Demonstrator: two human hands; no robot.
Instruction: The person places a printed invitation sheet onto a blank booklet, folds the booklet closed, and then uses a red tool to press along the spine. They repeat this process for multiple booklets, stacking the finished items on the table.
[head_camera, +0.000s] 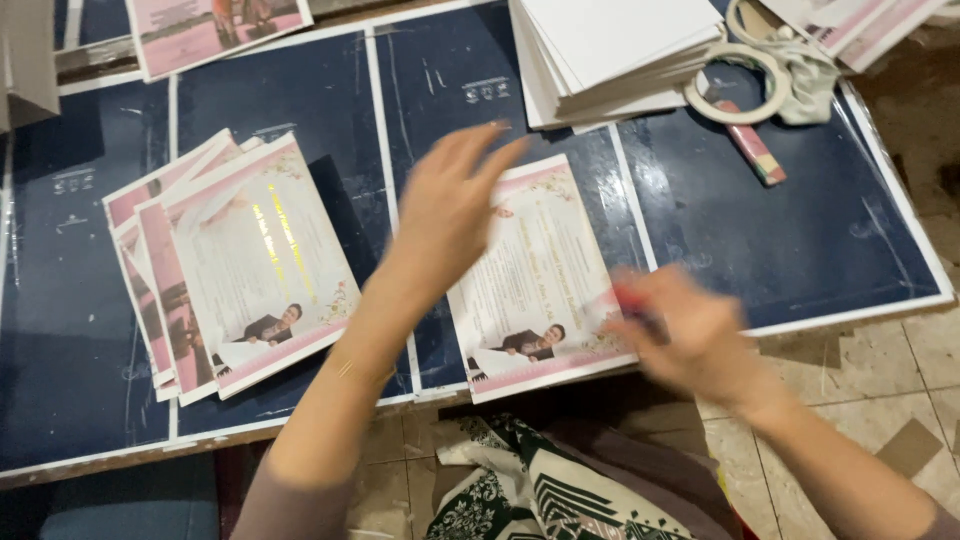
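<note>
**Hands over the pink card at the bench's near edge**

My left hand (450, 205) hovers flat above the single pink-bordered card (545, 285), its fingers (480, 150) spread wide and holding nothing. My right hand (690, 335) is at the card's right side, blurred; something red (628, 298) shows at its fingers, but I cannot tell whether they grip it or how far they are closed. That card lies on the dark blue bench (800, 230), its bottom edge hanging slightly over the near edge.

To my left sits a fanned pile of similar cards (235, 265), about four or five by the edges I can count, well apart from the single card, with a bare strip of bench between them. At the far edge I see one stack of white sheets (610, 50), one roll of tape (740, 85) touching that stack, and one striped stick-shaped thing (755, 150) just below the roll. The widest bare room is on the right half of the bench. Below the near edge lies tiled floor (900, 380) and patterned cloth (530, 490).
</note>
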